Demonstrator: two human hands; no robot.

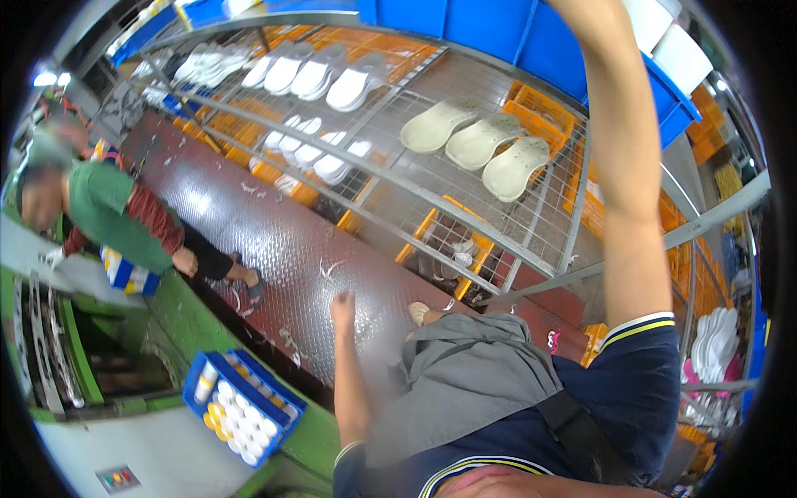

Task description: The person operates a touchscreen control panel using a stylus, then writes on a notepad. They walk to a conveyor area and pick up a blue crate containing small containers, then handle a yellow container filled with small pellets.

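Observation:
My left hand [342, 307] hangs over the floor in front of me, its fingers curled into a loose fist, and nothing shows in it. My right forearm [627, 149] is stretched up past a row of blue bins [490, 33] on the rack's top level. The right hand itself lies beyond the upper edge, so what it touches is hidden. Below the bins, pale green clog-shaped pieces [508, 170] rest on the wire shelf [390, 178]. Further left on that shelf stand several white shoe pieces [353, 87].
A green machine [166, 332] runs along my left, with a blue crate [195, 390] of white and yellow containers on it. Beyond it a co-worker [116, 207] in green leans over. Orange crates [427, 228] sit under the rack. Scraps lie on the red metal floor [274, 241].

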